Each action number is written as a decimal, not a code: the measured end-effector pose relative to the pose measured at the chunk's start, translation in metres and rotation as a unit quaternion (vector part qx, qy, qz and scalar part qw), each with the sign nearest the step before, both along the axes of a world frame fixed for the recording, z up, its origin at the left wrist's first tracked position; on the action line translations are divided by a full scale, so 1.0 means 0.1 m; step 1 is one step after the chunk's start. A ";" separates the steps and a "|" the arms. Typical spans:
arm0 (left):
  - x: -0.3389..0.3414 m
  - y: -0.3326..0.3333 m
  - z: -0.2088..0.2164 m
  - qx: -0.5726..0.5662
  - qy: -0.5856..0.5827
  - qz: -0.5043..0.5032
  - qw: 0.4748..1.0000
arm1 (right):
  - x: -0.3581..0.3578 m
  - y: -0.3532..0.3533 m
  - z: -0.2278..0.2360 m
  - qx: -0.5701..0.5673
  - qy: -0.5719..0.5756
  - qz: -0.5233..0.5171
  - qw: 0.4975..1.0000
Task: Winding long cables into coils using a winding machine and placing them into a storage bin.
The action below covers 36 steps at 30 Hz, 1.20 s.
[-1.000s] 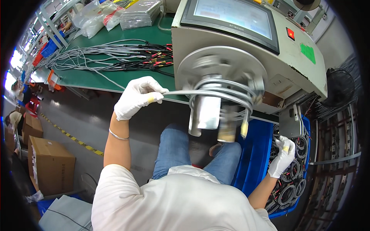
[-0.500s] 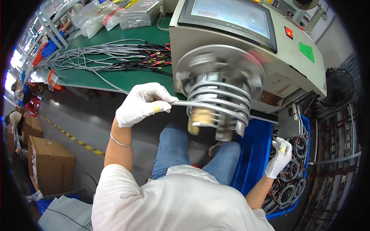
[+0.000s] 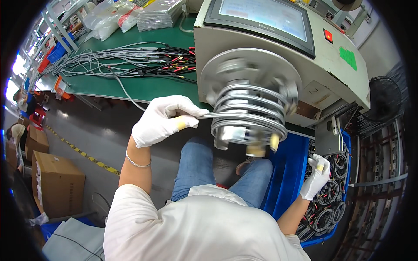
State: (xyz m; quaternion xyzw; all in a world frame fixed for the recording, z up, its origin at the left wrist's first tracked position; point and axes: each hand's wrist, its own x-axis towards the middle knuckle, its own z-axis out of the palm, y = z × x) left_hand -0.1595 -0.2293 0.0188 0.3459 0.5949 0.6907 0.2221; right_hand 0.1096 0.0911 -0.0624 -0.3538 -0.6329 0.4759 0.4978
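Note:
My left hand (image 3: 167, 119), in a white glove, pinches a grey cable (image 3: 209, 116) between thumb and fingers, just left of a winding head. The cable passes taut from the hand onto a coil (image 3: 248, 116) of several turns around the head's posts. Behind the coil is a round metal disc (image 3: 278, 65); disc and posts are blurred by spinning. From the hand's other side the cable runs back to a bundle of grey cables (image 3: 117, 56) on the bench. Above a blue bin, my gloved right hand (image 3: 317, 176) has its fingers curled in, with nothing visible in them.
The beige winding machine (image 3: 339, 82) carries a screen (image 3: 265, 19) and a lit red switch (image 3: 328, 36). Coiled cables fill the blue bin (image 3: 347, 174) at right. Clear bags (image 3: 104, 21) lie on the green bench (image 3: 96, 87). Cardboard boxes (image 3: 61, 187) stand at left.
The winding head has turned, its posts now at other positions. My left hand has shifted slightly right, still pinching the cable. The cable behind it hangs in a looser curve. My right hand stays put.

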 end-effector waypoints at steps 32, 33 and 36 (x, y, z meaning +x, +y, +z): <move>0.54 0.92 -0.67 0.149 0.121 0.205 0.960 | -1.25 -0.75 0.99 0.249 -0.032 0.348 0.903; 0.61 0.91 -0.69 0.172 0.066 0.208 0.961 | -1.23 -0.79 0.95 0.158 0.002 0.375 0.914; 0.85 0.81 -0.71 0.144 0.082 0.271 0.948 | -1.02 -0.88 0.87 0.352 -0.008 0.344 0.871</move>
